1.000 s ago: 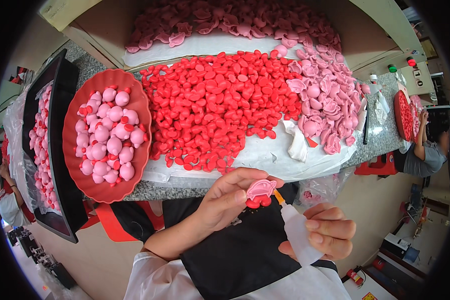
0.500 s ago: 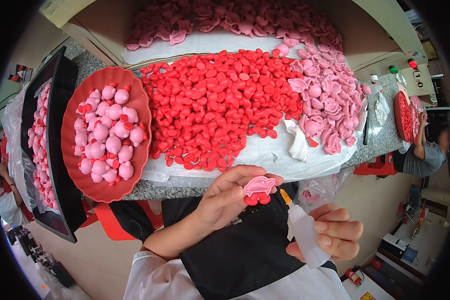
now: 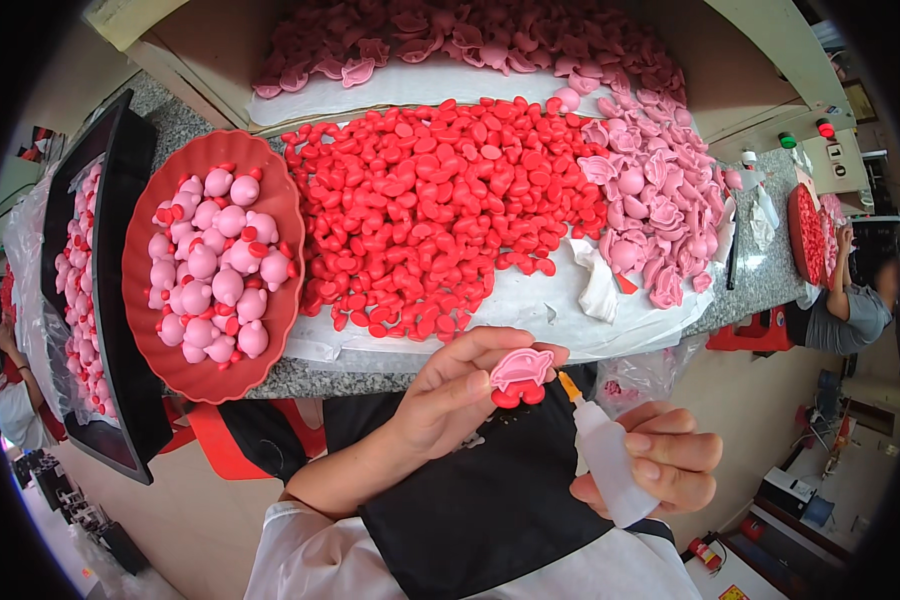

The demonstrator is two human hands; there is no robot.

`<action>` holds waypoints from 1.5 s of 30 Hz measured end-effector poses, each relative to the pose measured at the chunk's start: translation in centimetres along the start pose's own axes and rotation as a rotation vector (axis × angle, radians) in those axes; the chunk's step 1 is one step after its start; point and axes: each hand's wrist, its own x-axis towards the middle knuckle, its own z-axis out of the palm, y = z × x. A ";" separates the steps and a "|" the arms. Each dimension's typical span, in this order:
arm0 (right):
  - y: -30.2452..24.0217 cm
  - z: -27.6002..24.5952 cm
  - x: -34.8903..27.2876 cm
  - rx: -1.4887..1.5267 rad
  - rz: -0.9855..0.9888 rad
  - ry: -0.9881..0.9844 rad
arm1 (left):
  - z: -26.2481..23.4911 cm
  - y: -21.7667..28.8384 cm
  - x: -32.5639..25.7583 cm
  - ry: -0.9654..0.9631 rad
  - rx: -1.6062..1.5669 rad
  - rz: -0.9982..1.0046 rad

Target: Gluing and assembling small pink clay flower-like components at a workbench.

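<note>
Between thumb and fingers, my left hand (image 3: pixel 452 392) pinches a pink hollow plastic shell (image 3: pixel 521 369) with a red rounded piece (image 3: pixel 519 395) at its lower edge. My right hand (image 3: pixel 665 460) grips a white squeeze bottle (image 3: pixel 610 464) with an orange nozzle (image 3: pixel 569 386). The nozzle points up and left, a short gap to the right of the pink shell. Beyond my hands lies a broad heap of red rounded plastic pieces (image 3: pixel 420 210), and right of it a heap of pink shells (image 3: pixel 650 190).
A red scalloped bowl (image 3: pixel 270 350) at the left holds pink round figures with red parts. Beside it stands a black tray (image 3: pixel 120 300) of similar pieces. White paper (image 3: pixel 540 310) covers the granite worktop. More pink shells (image 3: pixel 470 40) fill the shelf behind. Another person (image 3: pixel 850 310) sits at far right.
The pink shell has shifted slightly right and up in my left hand. The bottle has moved a little left and up. Both stay held.
</note>
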 end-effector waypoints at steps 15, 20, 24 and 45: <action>0.2 0.5 0.0 0.004 -0.015 0.000 | -0.3 0.3 0.0 -0.006 -0.004 0.033; 0.1 0.7 0.3 -0.037 -0.032 0.042 | 0.1 0.3 0.0 0.122 0.070 -0.005; -0.1 0.4 0.6 -0.001 -0.017 -0.008 | 0.4 0.6 0.2 0.121 0.070 -0.013; -1.3 -1.5 0.9 0.113 0.092 0.003 | 2.1 0.1 0.3 0.129 -0.049 -0.050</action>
